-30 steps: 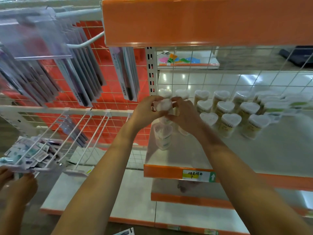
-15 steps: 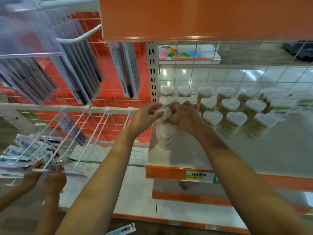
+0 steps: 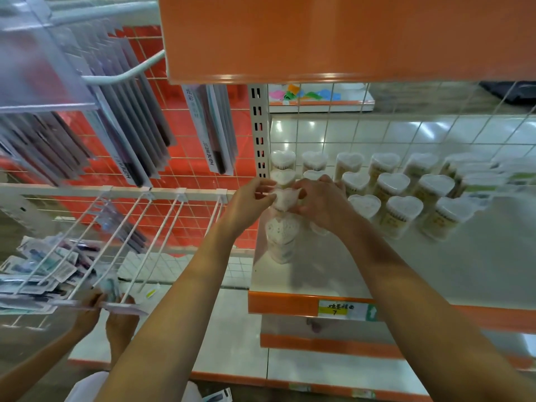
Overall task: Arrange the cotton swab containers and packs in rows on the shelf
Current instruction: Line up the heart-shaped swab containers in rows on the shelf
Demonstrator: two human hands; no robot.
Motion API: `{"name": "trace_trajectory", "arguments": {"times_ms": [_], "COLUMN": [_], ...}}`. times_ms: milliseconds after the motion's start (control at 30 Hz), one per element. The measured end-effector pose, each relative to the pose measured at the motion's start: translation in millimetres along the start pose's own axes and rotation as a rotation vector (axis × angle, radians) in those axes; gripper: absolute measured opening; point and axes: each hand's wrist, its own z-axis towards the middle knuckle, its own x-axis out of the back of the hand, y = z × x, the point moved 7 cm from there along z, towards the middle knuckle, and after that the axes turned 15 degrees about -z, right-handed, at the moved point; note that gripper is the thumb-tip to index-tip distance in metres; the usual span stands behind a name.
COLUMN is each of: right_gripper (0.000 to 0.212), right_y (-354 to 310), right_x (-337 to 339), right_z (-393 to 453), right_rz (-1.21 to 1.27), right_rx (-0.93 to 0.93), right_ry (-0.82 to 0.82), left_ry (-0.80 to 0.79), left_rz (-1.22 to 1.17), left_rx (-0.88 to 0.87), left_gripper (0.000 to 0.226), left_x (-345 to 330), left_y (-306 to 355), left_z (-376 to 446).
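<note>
Clear heart-lidded container pinched by both hands, roughly fifteen containers shelved behind

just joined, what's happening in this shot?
A person is stocking heart-shaped cotton swab containers on a white shelf with an orange edge. Both hands meet at the left end: the left hand and right hand pinch one heart-lidded container held just above another container standing on the shelf. Rows of containers already stand toward the back. At lower left, a second person's hands handle packs at the wire hooks.
</note>
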Motion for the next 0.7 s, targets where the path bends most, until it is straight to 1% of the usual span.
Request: {"name": "trace_trajectory", "arguments": {"times_ms": [100,233,367,467,567,633,700], "right_gripper": [0.046,0.040,0.041,0.041,0.043,0.044,0.045], "right_y": [3,9,6,1,-4,-4,-2], "right_x": [7,22,33,31,23,17,11], "right_z": [6,16,31,45,55,59,60], "right_rz": [0.007,0.110,0.010,-0.081,-0.196,-0.216,-0.212], "right_rx": [0.034,0.034,0.052,0.044,0.037,0.022,0.003], "right_ry": [0.020,0.098,0.128,0.103,0.032,-0.030,-0.080], "left_ry": [0.019,0.050,0.035,-0.034,-0.079,-0.104,-0.120], "left_rz": [0.029,0.086,0.164,0.253,0.327,0.378,0.368], "left_rx": [-0.005,-0.016,-0.033,-0.028,-0.004,-0.003,0.023], "left_gripper": [0.026,0.028,0.030,0.033,0.036,0.037,0.037], "left_x": [5,16,16,10,9,8,6], "left_y": [1,5,14,15,9,5,-1], "left_z": [4,18,32,41,49,52,54]}}
